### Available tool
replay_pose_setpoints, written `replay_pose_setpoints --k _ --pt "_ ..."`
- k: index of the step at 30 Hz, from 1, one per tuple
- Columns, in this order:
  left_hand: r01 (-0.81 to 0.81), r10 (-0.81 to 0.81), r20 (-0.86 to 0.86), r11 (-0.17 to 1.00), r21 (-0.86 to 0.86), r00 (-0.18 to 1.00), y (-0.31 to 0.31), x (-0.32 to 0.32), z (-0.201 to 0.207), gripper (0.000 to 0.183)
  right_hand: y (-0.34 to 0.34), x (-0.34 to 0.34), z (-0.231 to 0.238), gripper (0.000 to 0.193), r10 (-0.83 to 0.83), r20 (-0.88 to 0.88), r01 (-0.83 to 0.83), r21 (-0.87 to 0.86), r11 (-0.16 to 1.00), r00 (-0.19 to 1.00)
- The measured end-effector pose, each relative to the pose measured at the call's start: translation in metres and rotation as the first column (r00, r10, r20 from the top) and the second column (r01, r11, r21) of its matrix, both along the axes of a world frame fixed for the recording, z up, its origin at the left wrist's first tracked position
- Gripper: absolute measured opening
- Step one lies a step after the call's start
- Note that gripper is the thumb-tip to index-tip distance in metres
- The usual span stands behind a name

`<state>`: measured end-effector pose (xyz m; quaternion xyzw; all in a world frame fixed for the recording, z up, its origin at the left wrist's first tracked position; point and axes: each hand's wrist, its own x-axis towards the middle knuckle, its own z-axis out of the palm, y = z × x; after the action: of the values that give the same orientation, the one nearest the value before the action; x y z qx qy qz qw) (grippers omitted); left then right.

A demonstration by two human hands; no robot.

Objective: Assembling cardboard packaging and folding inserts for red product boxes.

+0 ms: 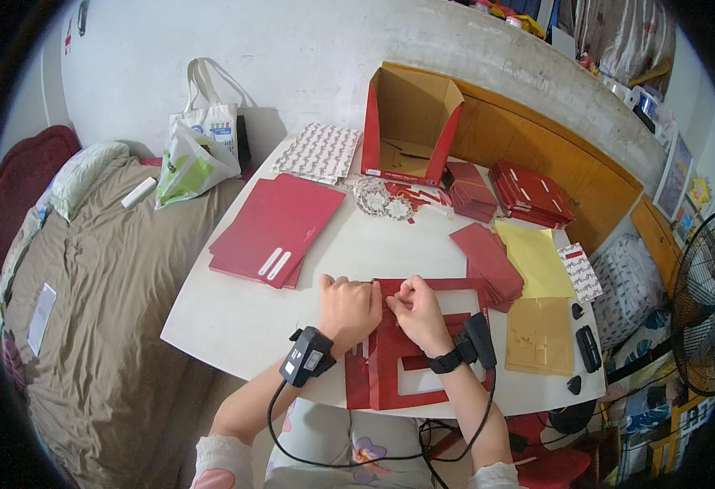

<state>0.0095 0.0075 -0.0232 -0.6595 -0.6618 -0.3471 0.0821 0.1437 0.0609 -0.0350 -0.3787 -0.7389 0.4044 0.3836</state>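
Note:
On the white table (235, 318) lies a stack of red card frames with rectangular cut-outs (390, 375), close to the near edge. My left hand (348, 306) presses down on the top-left part of the upper red sheet. My right hand (414, 311) pinches the sheet's upper edge (447, 284) with its fingertips, right beside the left hand. Both wrists wear black devices with cables running down toward me.
A pile of red folded sheets (274, 228) lies at left, an open red-and-brown cardboard box (410, 122) at the back, red card stacks (530, 193) and yellow sheets (534, 259) at right. Small black objects (588, 348) sit near the right edge. A bed (105, 277) and a fan (712, 301) flank the table.

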Motion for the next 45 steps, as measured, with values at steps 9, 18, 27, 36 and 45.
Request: replay_pose_setpoints --k 9,18,27,36,45 --pt "0.046 -0.043 0.069 0.998 -0.050 0.997 -0.001 -0.012 0.008 0.032 -0.002 0.003 0.003 0.022 -0.048 -0.016 0.048 -0.039 0.998 0.999" --pt "0.146 -0.152 -0.048 0.982 -0.122 0.987 -0.014 0.003 0.011 0.032 0.002 0.002 -0.002 0.021 -0.104 -0.037 0.107 0.099 0.989 0.994" --pt "0.112 -0.112 0.006 0.990 -0.088 0.994 -0.013 0.012 0.000 0.027 0.004 0.001 0.000 0.021 -0.103 0.010 0.101 0.091 0.991 0.995" --pt "0.127 -0.121 0.079 0.990 -0.064 0.989 -0.013 0.015 0.001 0.026 0.005 0.003 0.001 0.022 -0.115 0.008 0.114 0.102 0.988 0.993" --pt "0.189 -0.192 -0.013 0.973 -0.136 0.981 -0.015 0.016 0.000 0.033 0.014 0.006 -0.007 0.020 -0.187 -0.013 0.186 0.192 0.964 0.982"
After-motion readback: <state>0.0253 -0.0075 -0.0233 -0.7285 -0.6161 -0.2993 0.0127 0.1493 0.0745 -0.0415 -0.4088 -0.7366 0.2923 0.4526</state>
